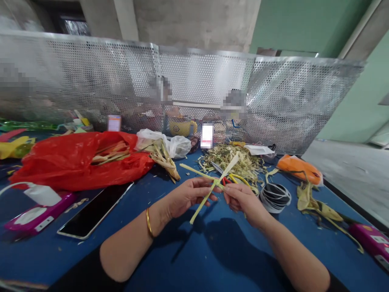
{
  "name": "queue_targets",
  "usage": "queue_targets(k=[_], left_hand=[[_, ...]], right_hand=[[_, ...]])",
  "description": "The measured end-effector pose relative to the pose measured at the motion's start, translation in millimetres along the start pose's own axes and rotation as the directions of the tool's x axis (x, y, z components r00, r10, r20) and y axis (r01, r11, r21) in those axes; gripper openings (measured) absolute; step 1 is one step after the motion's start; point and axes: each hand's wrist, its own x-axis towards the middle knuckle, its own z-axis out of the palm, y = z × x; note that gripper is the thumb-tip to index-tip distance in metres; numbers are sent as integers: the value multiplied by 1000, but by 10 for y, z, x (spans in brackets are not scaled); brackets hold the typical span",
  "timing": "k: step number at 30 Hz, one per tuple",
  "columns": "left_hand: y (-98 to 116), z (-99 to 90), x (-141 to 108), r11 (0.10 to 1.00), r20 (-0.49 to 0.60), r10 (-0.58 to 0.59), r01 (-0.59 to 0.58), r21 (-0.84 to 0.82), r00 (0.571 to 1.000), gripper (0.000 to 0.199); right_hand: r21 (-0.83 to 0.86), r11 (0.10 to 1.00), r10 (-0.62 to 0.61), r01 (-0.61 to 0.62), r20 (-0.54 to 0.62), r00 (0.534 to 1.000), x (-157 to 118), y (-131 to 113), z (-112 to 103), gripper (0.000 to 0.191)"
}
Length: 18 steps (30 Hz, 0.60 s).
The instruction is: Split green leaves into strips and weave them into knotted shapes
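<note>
Pale green-yellow leaf strips (204,202), crossed over each other like an X, are held above the blue table. My left hand (194,192) pinches them from the left near the crossing, with a gold bangle on its wrist. From the right, my right hand (240,198) is closed on the strips at the same crossing, thumb and forefinger together. Just behind the hands lie scissors with red handles (225,181) and a tool with yellow handles (238,180), partly hidden by the strips. A coil of white and dark wire (275,197) sits right of my right hand.
A heap of shredded leaf strips (234,160) lies behind the hands. On the left are a red plastic bag (69,158), a black phone (95,211) and a purple power strip (39,215). An orange packet (299,168) lies at right. A perforated metal screen (197,77) stands behind, with people beyond.
</note>
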Motion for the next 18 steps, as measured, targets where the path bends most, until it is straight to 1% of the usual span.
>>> queue_targets(k=[2, 4, 7, 9, 12, 14, 16, 17, 18], left_hand=[[-36, 41, 20, 999, -95, -36, 34, -23, 995, 38], [-77, 73, 44, 998, -176, -61, 55, -36, 983, 36], [-120, 94, 73, 998, -294, -29, 12, -60, 955, 32], [-134, 96, 85, 997, -357, -13, -14, -72, 934, 32], [-157, 102, 90, 999, -389, 26, -34, -15, 921, 32], [-176, 114, 89, 997, -407, 69, -50, 57, 911, 30], [-185, 125, 86, 993, -415, 89, -48, 108, 906, 27], [-181, 126, 83, 993, -415, 80, -36, 114, 906, 26], [-171, 124, 81, 994, -416, 64, -20, 109, 907, 26]], right_hand=[[-63, 998, 6, -4, 22, 1000, 7, 40, 19, 40], [-176, 984, -7, 12, 26, 1000, 19, 95, 45, 42], [-354, 934, -62, 54, -12, 998, 36, 179, 72, 43], [-437, 896, -99, 73, -37, 994, 35, 220, 92, 43], [-516, 851, -142, 98, -46, 989, -7, 242, 163, 43], [-581, 801, -188, 144, -16, 982, -53, 230, 229, 42], [-635, 750, -222, 187, 25, 975, -90, 204, 275, 40], [-638, 745, -219, 192, 37, 975, -96, 188, 280, 40], [-618, 765, -201, 182, 39, 979, -92, 171, 270, 41]])
